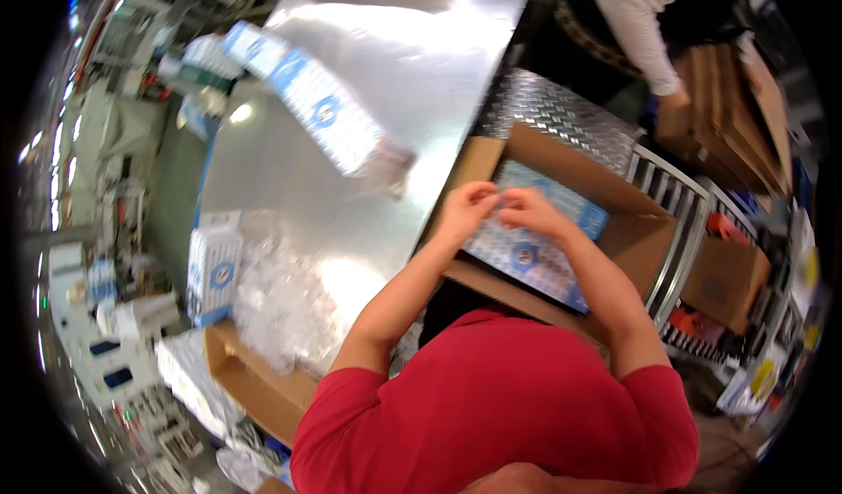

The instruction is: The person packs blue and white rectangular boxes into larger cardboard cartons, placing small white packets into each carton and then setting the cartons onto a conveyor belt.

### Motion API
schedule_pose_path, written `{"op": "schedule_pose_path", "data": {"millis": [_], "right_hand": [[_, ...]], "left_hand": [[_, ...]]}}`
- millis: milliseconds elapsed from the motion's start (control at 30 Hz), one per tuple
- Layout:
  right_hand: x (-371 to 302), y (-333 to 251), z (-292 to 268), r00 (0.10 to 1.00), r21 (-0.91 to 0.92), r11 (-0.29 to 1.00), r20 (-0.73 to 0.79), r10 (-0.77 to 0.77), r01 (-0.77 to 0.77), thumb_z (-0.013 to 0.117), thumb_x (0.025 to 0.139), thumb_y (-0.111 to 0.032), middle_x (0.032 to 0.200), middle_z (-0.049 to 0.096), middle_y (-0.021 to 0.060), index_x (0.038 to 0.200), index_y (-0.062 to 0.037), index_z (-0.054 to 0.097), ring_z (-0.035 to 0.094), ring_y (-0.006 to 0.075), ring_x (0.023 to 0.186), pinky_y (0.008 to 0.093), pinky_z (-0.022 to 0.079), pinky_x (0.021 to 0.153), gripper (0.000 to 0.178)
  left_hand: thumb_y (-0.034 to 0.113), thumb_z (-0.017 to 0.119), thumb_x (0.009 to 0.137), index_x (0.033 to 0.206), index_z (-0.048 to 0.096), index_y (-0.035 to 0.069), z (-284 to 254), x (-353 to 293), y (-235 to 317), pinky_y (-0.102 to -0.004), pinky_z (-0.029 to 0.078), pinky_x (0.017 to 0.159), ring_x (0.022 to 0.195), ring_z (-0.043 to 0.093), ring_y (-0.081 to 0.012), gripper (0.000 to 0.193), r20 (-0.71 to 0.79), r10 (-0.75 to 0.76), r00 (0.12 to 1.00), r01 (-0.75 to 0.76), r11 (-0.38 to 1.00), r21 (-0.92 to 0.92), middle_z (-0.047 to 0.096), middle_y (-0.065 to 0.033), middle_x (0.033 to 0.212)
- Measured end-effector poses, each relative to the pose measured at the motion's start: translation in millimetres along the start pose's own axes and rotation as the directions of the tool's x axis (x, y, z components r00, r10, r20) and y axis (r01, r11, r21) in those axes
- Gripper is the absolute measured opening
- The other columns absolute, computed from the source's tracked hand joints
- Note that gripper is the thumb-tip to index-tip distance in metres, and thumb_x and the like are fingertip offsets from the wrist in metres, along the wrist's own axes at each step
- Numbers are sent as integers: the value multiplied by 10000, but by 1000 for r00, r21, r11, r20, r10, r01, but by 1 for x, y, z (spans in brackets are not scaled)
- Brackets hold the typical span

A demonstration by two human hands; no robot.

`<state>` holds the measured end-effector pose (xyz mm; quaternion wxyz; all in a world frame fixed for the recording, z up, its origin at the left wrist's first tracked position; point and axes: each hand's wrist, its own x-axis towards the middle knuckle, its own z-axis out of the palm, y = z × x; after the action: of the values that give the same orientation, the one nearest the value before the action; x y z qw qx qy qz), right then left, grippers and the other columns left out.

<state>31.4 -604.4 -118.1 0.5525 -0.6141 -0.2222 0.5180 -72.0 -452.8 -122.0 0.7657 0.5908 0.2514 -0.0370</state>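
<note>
An open brown carton stands at the right edge of the steel table. Inside it lie flat blue-and-white patterned packs. My left hand and my right hand come together over the carton's left part, above the packs. The fingers of both are bent and pinched, the fingertips almost meeting. Whatever they hold, if anything, is too small and blurred to make out.
On the steel table lie a row of blue-and-white boxes, a heap of clear plastic and a standing patterned box. Another open carton sits lower left. Rollers run right; a co-worker handles folded cardboard.
</note>
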Motion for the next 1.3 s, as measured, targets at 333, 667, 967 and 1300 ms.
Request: {"op": "schedule_pose_path", "data": {"millis": [333,667,967,1300], "right_hand": [[37,147,-28,961,-984,58,-178,-212,-170,485,764,37,1421,278,122,1390,-276,279,381,284,1226,492,366,927,729],[-9,-3,18,883,-709,652,-88,-461,269,608,763,-35,1112,571,124,1107,-58,562,584,275,936,349,477,795,348],[-26,18,41,885,57,995,-465,-41,76,544,863,-47,803,566,7,1023,-58,544,536,62,734,214,451,641,161],[33,117,-1,734,-578,812,-587,-342,-84,541,802,-31,889,603,150,1058,-2,579,585,262,799,337,473,724,261]], "left_hand": [[53,657,705,893,630,71,-253,-171,-10,-379,429,775,837,538,-295,191,-386,734,559,320,238,917,587,-98,890],[77,573,830,885,582,48,-262,-170,48,-297,466,600,676,563,-179,63,-609,637,473,-55,711,701,580,-66,782],[160,622,806,1189,522,65,-65,-104,92,-405,422,891,990,555,-339,408,186,596,781,-451,333,828,574,-159,1113],[437,535,804,1078,630,148,-174,38,157,-697,195,911,1322,199,-402,410,-42,511,859,70,-36,997,364,-121,1387]]}}
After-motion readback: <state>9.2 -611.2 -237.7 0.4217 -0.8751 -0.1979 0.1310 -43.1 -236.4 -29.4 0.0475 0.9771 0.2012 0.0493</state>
